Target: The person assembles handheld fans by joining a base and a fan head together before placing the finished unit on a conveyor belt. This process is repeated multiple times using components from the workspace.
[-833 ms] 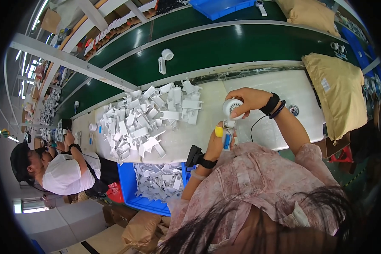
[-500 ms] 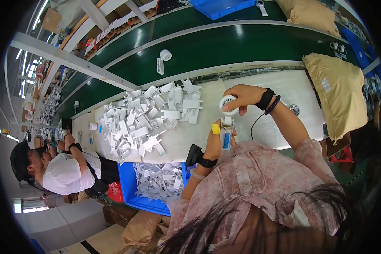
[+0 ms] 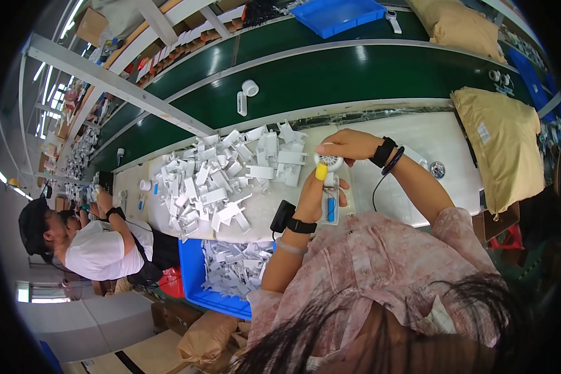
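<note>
My left hand (image 3: 310, 202) is closed around the white handle shell (image 3: 332, 218) of a small handheld fan. The shell lies open on its upper side, showing a blue battery (image 3: 331, 208) and thin wires. A yellow cover (image 3: 321, 171) wraps the left thumb, which lies against the rim of the round white fan head (image 3: 334, 163). My right hand (image 3: 354, 146) grips that head from its far side, thumb across the top. The head's slotted grille faces up. It sits at the handle's far end; my fingers partly hide the joint between them.
White plastic shells (image 3: 206, 181) are heaped on the table to the left. More fill a blue bin (image 3: 193, 280) below. A fan (image 3: 246, 93) lies on the green belt (image 3: 305, 75). A round metallic part (image 3: 437, 169) and brown sack (image 3: 498, 143) lie right. A co-worker (image 3: 100, 243) sits left.
The fan head has turned so its grille shows more fully and sits closer against the handle. My left thumb has come up to its rim. The whole view has shifted slightly.
</note>
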`<state>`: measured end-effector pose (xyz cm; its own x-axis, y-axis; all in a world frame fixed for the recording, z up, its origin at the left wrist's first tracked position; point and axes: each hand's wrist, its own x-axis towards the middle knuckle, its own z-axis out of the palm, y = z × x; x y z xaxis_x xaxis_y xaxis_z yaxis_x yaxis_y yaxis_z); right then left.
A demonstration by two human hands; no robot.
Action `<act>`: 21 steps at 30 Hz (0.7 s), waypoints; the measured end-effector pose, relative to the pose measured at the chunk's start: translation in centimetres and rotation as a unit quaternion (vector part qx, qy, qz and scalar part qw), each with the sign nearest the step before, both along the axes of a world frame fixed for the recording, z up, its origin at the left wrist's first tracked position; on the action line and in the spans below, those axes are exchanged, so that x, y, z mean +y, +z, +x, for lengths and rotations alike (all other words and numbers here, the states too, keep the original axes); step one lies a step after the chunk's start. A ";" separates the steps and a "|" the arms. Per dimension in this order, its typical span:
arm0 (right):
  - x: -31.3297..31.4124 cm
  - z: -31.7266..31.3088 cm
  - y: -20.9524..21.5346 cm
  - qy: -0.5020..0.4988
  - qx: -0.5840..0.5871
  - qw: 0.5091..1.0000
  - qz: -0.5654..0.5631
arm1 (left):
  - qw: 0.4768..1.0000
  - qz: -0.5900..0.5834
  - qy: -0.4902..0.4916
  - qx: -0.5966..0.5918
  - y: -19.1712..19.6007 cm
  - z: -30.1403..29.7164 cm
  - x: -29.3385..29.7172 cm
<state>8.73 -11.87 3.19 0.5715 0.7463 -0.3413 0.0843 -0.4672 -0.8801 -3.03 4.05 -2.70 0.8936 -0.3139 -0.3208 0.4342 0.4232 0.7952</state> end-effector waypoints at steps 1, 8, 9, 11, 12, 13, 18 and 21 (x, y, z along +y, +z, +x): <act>-0.1 -0.2 0.1 0.005 -0.013 1.000 0.006 | 1.000 -0.010 0.002 0.007 0.0 -0.1 0.0; -0.3 0.3 -0.7 0.048 -0.086 0.995 0.023 | 0.996 -0.017 -0.019 0.082 1.3 0.9 0.4; -0.4 0.3 -0.8 0.048 -0.087 0.995 0.024 | 0.996 -0.017 -0.019 0.080 1.3 1.2 0.3; -0.2 0.1 -0.7 0.024 -0.090 0.995 0.045 | 0.995 -0.036 -0.027 0.084 1.2 1.4 0.2; 0.0 -0.1 -1.0 0.025 -0.091 0.994 0.046 | 0.996 -0.035 -0.026 0.084 1.3 1.4 0.2; 0.1 -0.3 -1.3 0.012 -0.104 0.991 0.082 | 0.999 -0.022 -0.014 0.047 1.6 1.4 0.0; 0.5 -1.7 -0.5 -0.016 -0.062 0.997 0.041 | 1.000 -0.023 0.014 0.012 1.4 1.3 0.2; 0.2 -2.7 -2.9 -0.137 -0.369 0.909 0.140 | 0.994 -0.055 0.094 0.012 1.0 1.3 0.1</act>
<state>6.05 -11.66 0.26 0.7456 0.5398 0.3907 0.6133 -0.3267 -0.7191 -1.69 4.12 -1.66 0.9319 -0.1775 -0.3164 0.3586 0.5825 0.7294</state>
